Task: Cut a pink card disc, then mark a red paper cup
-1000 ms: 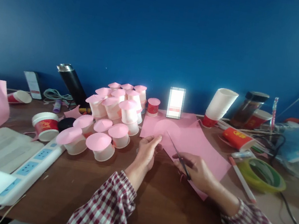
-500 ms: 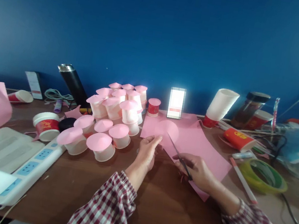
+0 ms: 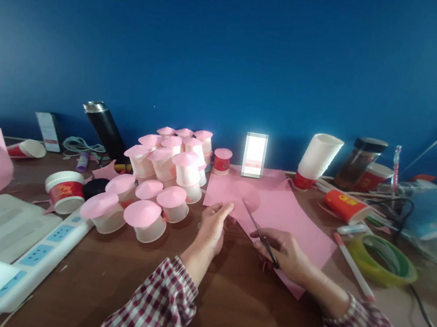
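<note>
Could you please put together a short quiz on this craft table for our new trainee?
1. True or false: the right hand holds scissors.
2. What does the left hand grip? A) green tape roll B) pink paper circle C) red cup
3. Fill in: the white power strip lies to the person's ____.

Key: 1 true. 2 B, the pink paper circle, above the pink sheet. 3 left.

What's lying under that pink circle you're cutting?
Under the pink circle lies a pink sheet on the wooden table. Whatever the sheet covers cannot be seen.
</note>
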`<state>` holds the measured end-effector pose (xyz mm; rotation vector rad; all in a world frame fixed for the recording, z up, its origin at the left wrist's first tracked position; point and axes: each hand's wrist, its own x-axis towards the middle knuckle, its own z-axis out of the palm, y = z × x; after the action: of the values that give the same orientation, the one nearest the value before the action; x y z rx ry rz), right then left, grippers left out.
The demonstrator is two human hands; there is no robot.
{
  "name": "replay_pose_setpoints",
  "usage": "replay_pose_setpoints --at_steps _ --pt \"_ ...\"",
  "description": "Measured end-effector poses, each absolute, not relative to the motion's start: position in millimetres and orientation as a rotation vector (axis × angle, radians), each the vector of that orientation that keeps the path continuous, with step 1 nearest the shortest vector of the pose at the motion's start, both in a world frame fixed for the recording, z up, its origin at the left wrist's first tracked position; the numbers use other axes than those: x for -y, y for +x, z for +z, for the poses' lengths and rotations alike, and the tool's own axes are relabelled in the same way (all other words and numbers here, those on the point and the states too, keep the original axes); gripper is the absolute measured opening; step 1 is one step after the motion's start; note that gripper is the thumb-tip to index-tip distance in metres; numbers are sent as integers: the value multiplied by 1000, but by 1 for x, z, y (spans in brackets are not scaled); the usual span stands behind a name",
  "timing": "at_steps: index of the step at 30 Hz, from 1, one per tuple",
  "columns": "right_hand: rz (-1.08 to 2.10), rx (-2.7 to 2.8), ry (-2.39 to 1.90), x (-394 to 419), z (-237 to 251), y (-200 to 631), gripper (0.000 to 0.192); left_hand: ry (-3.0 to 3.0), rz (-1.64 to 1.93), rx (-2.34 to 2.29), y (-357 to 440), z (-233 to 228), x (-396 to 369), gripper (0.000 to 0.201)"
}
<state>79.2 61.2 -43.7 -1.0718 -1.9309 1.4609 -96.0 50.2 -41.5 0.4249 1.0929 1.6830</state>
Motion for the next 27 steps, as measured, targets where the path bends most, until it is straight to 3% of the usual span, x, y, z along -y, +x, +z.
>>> replay_pose_setpoints --at_steps 27 --pt "1519 1957 -1069 -60 -38 80 47 389 1740 -1087 -95 -44 -50 30"
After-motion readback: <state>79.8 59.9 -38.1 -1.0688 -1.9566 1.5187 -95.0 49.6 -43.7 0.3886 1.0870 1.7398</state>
